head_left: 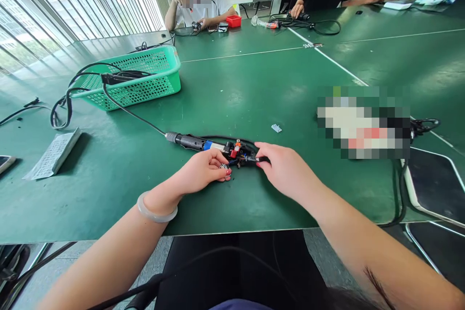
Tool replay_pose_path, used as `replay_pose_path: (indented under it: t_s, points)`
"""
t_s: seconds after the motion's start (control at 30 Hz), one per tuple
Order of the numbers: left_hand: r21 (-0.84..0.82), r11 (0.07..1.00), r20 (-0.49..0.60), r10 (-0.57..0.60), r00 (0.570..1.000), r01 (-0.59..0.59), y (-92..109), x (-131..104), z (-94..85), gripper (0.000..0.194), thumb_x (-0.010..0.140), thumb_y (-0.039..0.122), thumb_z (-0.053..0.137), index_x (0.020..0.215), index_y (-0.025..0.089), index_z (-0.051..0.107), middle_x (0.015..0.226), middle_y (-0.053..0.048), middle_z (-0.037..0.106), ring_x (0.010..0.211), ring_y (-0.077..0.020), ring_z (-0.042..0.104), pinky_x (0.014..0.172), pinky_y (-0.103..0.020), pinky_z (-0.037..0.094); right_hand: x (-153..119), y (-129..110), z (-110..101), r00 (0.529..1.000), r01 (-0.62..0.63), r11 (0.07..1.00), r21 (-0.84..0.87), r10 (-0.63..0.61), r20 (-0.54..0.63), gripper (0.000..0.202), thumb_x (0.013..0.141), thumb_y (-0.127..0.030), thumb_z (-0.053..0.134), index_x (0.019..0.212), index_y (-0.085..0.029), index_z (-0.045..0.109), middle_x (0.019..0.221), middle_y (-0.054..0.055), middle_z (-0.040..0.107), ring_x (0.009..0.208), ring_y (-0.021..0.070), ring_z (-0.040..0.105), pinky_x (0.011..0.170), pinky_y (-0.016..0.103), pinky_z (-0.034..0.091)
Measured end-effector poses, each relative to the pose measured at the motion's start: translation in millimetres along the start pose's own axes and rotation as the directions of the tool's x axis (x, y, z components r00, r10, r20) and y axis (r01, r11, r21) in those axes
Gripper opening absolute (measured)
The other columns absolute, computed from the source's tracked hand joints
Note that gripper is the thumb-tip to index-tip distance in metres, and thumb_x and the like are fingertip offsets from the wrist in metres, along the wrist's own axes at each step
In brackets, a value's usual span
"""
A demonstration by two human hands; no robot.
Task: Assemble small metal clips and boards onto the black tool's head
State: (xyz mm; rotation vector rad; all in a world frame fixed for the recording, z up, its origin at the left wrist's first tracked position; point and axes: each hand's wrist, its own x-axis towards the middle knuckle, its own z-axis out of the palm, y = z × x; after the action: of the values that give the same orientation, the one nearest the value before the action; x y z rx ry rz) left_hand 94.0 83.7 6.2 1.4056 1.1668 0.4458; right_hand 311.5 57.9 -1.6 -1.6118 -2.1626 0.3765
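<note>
My left hand (203,170) is closed in a pinch, low over the green table, with a small silvery part (224,166) at its fingertips; its exact kind is too small to tell. Thumb and fingers of my right hand (285,164) are closed round a black cable (262,159) with a ribbed sleeve. That sleeve leads to a small dark assembly with red and orange pieces (236,149), lying between both hands. Just behind my left hand lies a black corded electric screwdriver (189,142) with a blue band, its front end close to the assembly.
A green mesh basket (174,80) with black cables stands at the back left. A paper-covered block (54,155) lies left, a phone (436,184) right. A white scrap (276,128) lies ahead, and a blurred-out item (363,123) right. Two people sit across, near a red box (233,21).
</note>
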Motion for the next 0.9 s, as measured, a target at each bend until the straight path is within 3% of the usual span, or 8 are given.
replay_pose_path:
  t_s: [0.13, 0.2, 0.33, 0.43, 0.5, 0.67, 0.73, 0.9]
  points:
    - [0.198, 0.979, 0.050, 0.044, 0.998, -0.053, -4.4, -22.5, -14.7, 0.021, 0.075, 0.029, 0.066, 0.088, 0.017, 0.053, 0.074, -0.002, 0.069, 0.075, -0.0163, 0.069, 0.071, -0.030, 0.054, -29.7, -20.2, 16.4, 0.996, 0.055, 0.994, 0.090, -0.048, -0.074, 0.012, 0.081, -0.008, 0.057, 0.082, -0.017, 0.064, 0.124, 0.009, 0.064, 0.108, 0.0252, 0.064, 0.091, 0.041, 0.053]
    - [0.311, 0.948, 0.001, 0.070, 0.998, -0.067, -8.2, -36.2, -21.1, 0.022, 0.077, 0.033, 0.064, 0.090, 0.017, 0.056, 0.080, -0.003, 0.070, 0.077, -0.0166, 0.068, 0.072, -0.030, 0.055, -42.4, -31.5, 26.3, 0.987, 0.120, 0.988, 0.095, -0.109, -0.122, 0.012, 0.080, -0.007, 0.058, 0.084, -0.016, 0.064, 0.121, 0.009, 0.065, 0.113, 0.0279, 0.061, 0.091, 0.043, 0.054]
    - [0.527, 0.848, -0.101, 0.126, 0.987, -0.054, -20.2, -66.1, -33.3, 0.021, 0.082, 0.039, 0.058, 0.088, 0.020, 0.059, 0.083, 0.000, 0.071, 0.076, -0.0155, 0.069, 0.072, -0.028, 0.055, -59.7, -56.7, 46.0, 0.960, 0.217, 0.972, 0.093, -0.195, -0.200, 0.012, 0.084, -0.009, 0.056, 0.088, -0.016, 0.064, 0.116, 0.009, 0.068, 0.106, 0.0301, 0.064, 0.100, 0.061, 0.042]
    - [0.720, 0.691, -0.172, 0.263, 0.949, -0.061, -36.4, -87.8, -44.1, 0.024, 0.084, 0.044, 0.055, 0.087, 0.021, 0.062, 0.082, 0.001, 0.073, 0.071, -0.0152, 0.069, 0.065, -0.025, 0.054, -64.9, -74.9, 62.5, 0.928, 0.297, 0.947, 0.119, -0.257, -0.270, 0.011, 0.086, -0.012, 0.054, 0.092, -0.015, 0.063, 0.117, 0.009, 0.068, 0.104, 0.0289, 0.065, 0.101, 0.058, 0.043]
    - [0.846, 0.527, -0.171, 0.418, 0.892, -0.085, -50.6, -100.9, -52.7, 0.028, 0.089, 0.044, 0.048, 0.090, 0.021, 0.063, 0.084, 0.000, 0.074, 0.071, -0.0152, 0.070, 0.065, -0.024, 0.053, -64.5, -86.6, 73.7, 0.900, 0.361, 0.927, 0.103, -0.317, -0.298, 0.011, 0.088, -0.016, 0.054, 0.094, -0.015, 0.063, 0.119, 0.010, 0.066, 0.104, 0.0274, 0.065, 0.099, 0.050, 0.047]
    - [0.993, 0.100, -0.026, 0.677, 0.736, -0.057, -82.4, -127.7, -77.1, 0.032, 0.095, 0.038, 0.039, 0.094, 0.017, 0.063, 0.089, -0.004, 0.075, 0.073, -0.0146, 0.071, 0.070, -0.022, 0.053, -57.2, -121.6, 96.0, 0.851, 0.431, 0.902, 0.006, -0.404, -0.335, 0.013, 0.091, -0.022, 0.049, 0.091, -0.016, 0.061, 0.120, 0.008, 0.066, 0.097, 0.0242, 0.067, 0.097, 0.043, 0.049]
    - [0.999, 0.013, 0.017, 0.702, 0.712, -0.037, -89.4, -136.4, -85.9, 0.030, 0.095, 0.034, 0.039, 0.095, 0.016, 0.064, 0.090, -0.005, 0.075, 0.073, -0.0147, 0.071, 0.071, -0.022, 0.052, -54.9, -137.6, 104.4, 0.819, 0.479, 0.877, -0.033, -0.460, -0.344, 0.015, 0.090, -0.022, 0.047, 0.094, -0.015, 0.060, 0.121, 0.010, 0.065, 0.097, 0.0250, 0.067, 0.098, 0.044, 0.047]
    - [0.994, -0.079, 0.004, 0.709, 0.705, 0.074, -101.9, -152.0, -102.7, 0.025, 0.095, 0.025, 0.039, 0.097, 0.015, 0.061, 0.090, -0.005, 0.075, 0.074, -0.0145, 0.071, 0.071, -0.022, 0.052, -51.0, -170.9, 127.4, 0.762, 0.518, 0.853, -0.067, -0.496, -0.416, 0.014, 0.088, -0.024, 0.047, 0.093, -0.014, 0.056, 0.119, 0.013, 0.064, 0.094, 0.0261, 0.067, 0.099, 0.044, 0.046]
